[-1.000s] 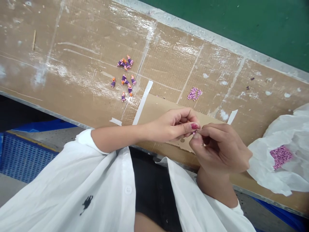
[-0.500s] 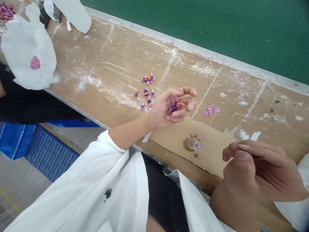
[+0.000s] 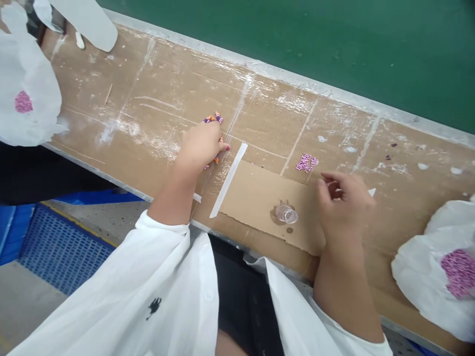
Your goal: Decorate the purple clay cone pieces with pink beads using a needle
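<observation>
Figurines (image 3: 218, 117), pt. hid., L fingers (image 3: 223, 147) too

I get a bright, cool, fairly even picture on my feed, with the light seeming to fall from above. White glare streaks the glossy tabletop (image 3: 170, 86), along its far side and left of centre, and shadows stay soft. The white shirt (image 3: 104, 291) runs pale, while the black garment (image 3: 235, 282) loses most detail. I see blur on the right hand (image 3: 345, 200); the pink pieces (image 3: 459, 273) near the right edge look smeared and stretched.
</observation>
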Demonstrator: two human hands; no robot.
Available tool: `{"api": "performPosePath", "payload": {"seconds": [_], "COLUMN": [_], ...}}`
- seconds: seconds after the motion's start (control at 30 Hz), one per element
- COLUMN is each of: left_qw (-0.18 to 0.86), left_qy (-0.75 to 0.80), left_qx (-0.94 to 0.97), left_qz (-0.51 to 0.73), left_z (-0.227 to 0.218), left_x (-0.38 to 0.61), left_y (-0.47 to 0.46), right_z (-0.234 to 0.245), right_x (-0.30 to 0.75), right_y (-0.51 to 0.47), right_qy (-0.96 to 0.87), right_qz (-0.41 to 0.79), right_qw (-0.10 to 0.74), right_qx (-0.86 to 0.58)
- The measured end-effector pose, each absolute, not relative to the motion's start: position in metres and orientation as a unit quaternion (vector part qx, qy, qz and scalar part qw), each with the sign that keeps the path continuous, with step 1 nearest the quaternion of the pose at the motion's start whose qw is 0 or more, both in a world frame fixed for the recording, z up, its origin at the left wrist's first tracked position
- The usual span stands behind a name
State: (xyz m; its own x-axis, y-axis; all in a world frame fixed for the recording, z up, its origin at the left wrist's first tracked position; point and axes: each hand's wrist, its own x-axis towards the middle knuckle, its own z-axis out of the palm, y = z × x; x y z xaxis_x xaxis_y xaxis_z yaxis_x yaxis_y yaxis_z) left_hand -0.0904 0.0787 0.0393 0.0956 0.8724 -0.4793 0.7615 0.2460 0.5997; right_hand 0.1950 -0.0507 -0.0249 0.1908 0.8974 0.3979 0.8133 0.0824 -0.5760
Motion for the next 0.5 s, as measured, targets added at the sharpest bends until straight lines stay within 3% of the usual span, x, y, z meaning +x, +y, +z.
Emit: {"api": "performPosePath", "payload": {"seconds": [0.13,0.23,0.37,0.5], "left_qw": [0.306,0.322,0.438,0.628], "left_qy": [0.686,0.665,0.570,0.423], "left_qx": [0.659,0.673,0.666,0.596], "left_qz": [-0.035,0.032,0.200,0.267], "left_z": [0.043,0.043,0.032,0.021], "left_x": [-0.079,-0.072,-0.055,-0.034], "left_y": [0.078,0.077,0.069,0.049], "right_z": [-0.040,-0.042,-0.041,-0.043], "right_x": [0.196,0.193,0.188,0.185], "right_y": [-0.044,-0.043,-0.041,-0.035], "right_qy": [-0.647,-0.651,-0.657,-0.679], "right_qz": [0.077,0.073,0.057,0.051], "right_qw": [0.317,0.292,0.256,0.188], "right_qx": [-0.689,-0.697,-0.707,-0.708]}}
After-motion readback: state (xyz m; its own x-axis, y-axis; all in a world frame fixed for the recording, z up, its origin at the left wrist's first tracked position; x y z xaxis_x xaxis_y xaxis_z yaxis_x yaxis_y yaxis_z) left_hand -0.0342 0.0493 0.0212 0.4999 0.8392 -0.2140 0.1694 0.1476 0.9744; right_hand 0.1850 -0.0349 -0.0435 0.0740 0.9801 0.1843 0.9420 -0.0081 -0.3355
